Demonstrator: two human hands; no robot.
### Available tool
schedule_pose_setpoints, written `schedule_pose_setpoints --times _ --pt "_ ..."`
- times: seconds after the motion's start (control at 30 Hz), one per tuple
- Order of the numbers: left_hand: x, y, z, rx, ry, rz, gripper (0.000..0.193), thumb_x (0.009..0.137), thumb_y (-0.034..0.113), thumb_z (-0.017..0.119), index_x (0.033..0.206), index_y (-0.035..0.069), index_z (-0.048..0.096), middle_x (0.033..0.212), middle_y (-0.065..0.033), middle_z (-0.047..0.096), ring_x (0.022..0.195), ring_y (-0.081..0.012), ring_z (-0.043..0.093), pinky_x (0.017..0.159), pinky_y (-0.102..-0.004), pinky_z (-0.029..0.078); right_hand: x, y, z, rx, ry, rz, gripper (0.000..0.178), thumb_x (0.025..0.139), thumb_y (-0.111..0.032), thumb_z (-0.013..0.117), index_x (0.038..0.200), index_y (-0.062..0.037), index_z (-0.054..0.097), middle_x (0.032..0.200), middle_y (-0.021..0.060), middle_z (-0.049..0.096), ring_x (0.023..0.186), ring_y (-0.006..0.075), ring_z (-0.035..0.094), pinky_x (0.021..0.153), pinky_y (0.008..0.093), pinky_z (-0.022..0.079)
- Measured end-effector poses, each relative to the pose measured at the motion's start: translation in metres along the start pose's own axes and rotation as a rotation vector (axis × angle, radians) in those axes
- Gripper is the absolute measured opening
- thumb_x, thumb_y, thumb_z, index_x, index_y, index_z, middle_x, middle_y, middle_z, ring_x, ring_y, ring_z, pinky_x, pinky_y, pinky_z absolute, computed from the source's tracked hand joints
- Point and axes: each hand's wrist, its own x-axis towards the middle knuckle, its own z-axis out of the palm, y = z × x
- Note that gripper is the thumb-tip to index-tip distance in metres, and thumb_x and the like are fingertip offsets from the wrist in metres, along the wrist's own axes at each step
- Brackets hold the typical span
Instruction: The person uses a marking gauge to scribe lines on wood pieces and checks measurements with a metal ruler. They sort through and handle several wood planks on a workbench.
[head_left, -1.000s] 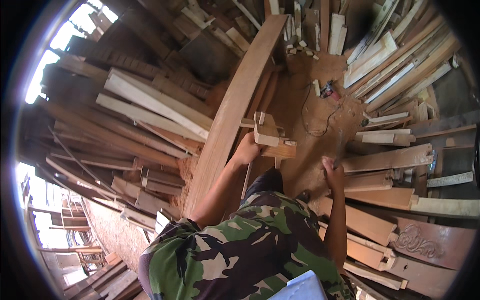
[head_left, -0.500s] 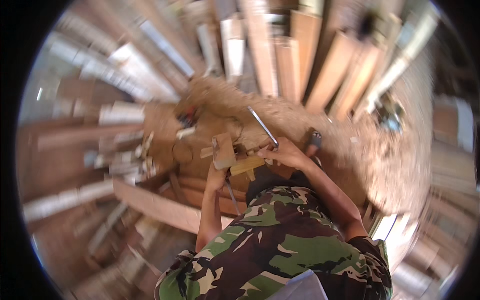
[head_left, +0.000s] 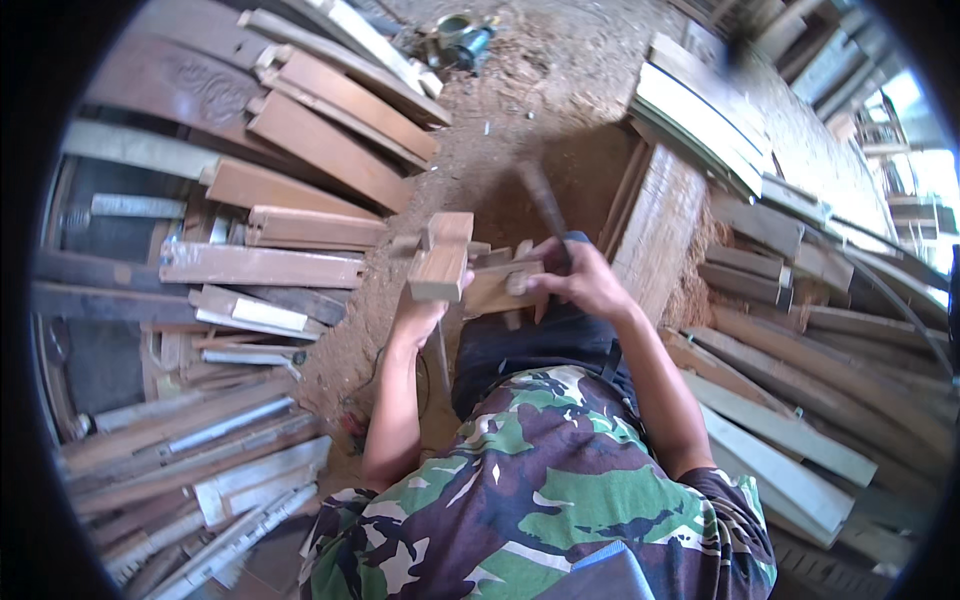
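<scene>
My left hand (head_left: 410,318) is closed around a pale wooden block (head_left: 441,262) with a stepped top and short wooden pieces sticking out at its sides. Below that hand a thin metal rod (head_left: 443,360) points down toward my lap. My right hand (head_left: 580,285) grips a long, narrow metal bar (head_left: 542,200), blurred, which slants up and away from me. Its fingers also touch a second, yellowish wooden piece (head_left: 495,290) with small crosspieces, between the two hands. How the wooden pieces meet is partly hidden.
Many planks (head_left: 325,150) lie stacked on the left, some with cut ends. A thick board (head_left: 655,235) and more timber (head_left: 780,400) lie on the right. A green-blue power tool (head_left: 465,45) sits at the far side on the dusty ground (head_left: 540,90).
My body and view have turned to the right, bringing the thick board and the right-hand timber into view. Both hands still hold the wooden pieces and the bar.
</scene>
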Motion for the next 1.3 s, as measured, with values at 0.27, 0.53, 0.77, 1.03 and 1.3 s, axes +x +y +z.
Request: schedule_pose_setpoints --times 0.27,0.53,0.77,1.03,1.3 --pt "0.014 0.018 0.070 0.212 -0.042 -0.044 0.034 0.096 0.024 0.081 0.120 0.005 0.068 0.084 0.0014 0.060 0.061 -0.0039 0.049 0.049 -0.0221 0.038 -0.088 0.167 -0.130 -0.126 0.892 0.065 0.037 0.088 -0.020 0.084 0.117 0.0000 0.072 0.089 0.0084 0.075 0.070 0.0130 0.066 0.059 0.0307 0.053" --pt "-0.078 0.036 0.079 -0.191 -0.235 -0.206 0.029 0.102 0.022 0.073 0.124 0.004 0.071 0.077 0.0045 0.057 0.054 0.0021 0.038 0.047 -0.0169 0.028 -0.070 0.316 -0.160 -0.251 0.880 -0.088 0.045 0.085 -0.028 0.088 0.112 0.0043 0.070 0.088 0.0141 0.075 0.078 0.0220 0.069 0.068 0.0372 0.052" --pt "-0.101 0.065 0.084 -0.476 -0.342 0.014 0.038 0.097 0.011 0.063 0.132 -0.002 0.067 0.085 0.0031 0.057 0.054 0.0035 0.035 0.046 -0.0124 0.029 -0.068 0.305 -0.156 -0.221 0.712 -0.062 0.055 0.084 -0.019 0.087 0.127 0.0024 0.060 0.099 0.0170 0.077 0.091 0.0249 0.074 0.085 0.0374 0.055" --pt "-0.088 0.099 0.085 -0.664 -0.307 0.328 0.056 0.093 0.011 0.060 0.142 -0.013 0.051 0.089 -0.0049 0.054 0.061 -0.0036 0.042 0.044 -0.0151 0.034 -0.118 0.280 -0.159 -0.278 0.749 -0.050 0.069 0.088 -0.034 0.086 0.141 0.0001 0.056 0.116 0.0250 0.073 0.097 0.0294 0.074 0.077 0.0401 0.057" --pt "-0.069 0.091 0.104 -0.669 -0.200 0.390 0.057 0.094 0.015 0.060 0.143 -0.011 0.051 0.089 -0.0042 0.052 0.065 -0.0069 0.045 0.050 -0.0192 0.035 -0.147 0.272 -0.159 -0.258 0.795 0.030 0.061 0.096 -0.037 0.077 0.142 -0.0028 0.056 0.110 0.0230 0.075 0.089 0.0267 0.073 0.064 0.0371 0.056"
